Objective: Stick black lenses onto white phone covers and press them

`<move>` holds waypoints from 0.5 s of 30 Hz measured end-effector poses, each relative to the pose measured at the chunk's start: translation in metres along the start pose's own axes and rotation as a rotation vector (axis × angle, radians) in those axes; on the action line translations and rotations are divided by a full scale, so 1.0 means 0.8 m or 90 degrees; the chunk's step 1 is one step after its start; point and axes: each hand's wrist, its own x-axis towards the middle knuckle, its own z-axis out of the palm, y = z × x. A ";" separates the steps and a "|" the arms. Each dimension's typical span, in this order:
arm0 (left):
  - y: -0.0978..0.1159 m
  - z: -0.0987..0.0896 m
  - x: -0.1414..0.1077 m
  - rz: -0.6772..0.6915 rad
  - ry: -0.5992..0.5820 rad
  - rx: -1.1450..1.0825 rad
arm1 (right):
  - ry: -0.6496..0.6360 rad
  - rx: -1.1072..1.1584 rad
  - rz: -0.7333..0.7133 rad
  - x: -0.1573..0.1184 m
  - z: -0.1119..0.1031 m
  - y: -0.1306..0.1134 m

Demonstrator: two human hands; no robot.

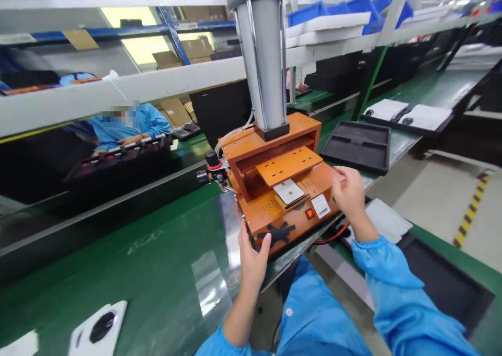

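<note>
An orange pneumatic press (251,212) with a tall grey cylinder (266,63) stands on the green bench before me. Under its raised orange plate (289,165), a flat white piece (289,191) lies on the bed. My left hand (253,259) is at the press's front left corner, thumb and fingers apart; its fingertips are partly hidden along the side. At the right end of the press, my right hand (349,191) has its fingers curled into a pinch. Whether anything thin is between them is unclear. A lit red switch (309,214) and a white label (320,206) are on the front.
A black tray (356,146) stands right of the press, with white panels (425,117) beyond. White phone-like covers (100,330) lie at the lower left. A black regulator (213,160) juts from the press's left side. Across the bench sits a co-worker in blue (129,126).
</note>
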 end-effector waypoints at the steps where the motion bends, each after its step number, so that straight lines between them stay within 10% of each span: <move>1: 0.000 0.005 -0.001 0.003 0.004 0.014 | 0.070 0.001 0.105 -0.013 -0.010 0.026; 5: 0.008 0.018 -0.009 0.011 0.041 0.053 | -0.022 0.179 0.334 -0.061 -0.014 0.093; 15: 0.018 0.026 -0.013 0.003 0.058 0.067 | -0.122 0.166 0.269 -0.075 -0.001 0.101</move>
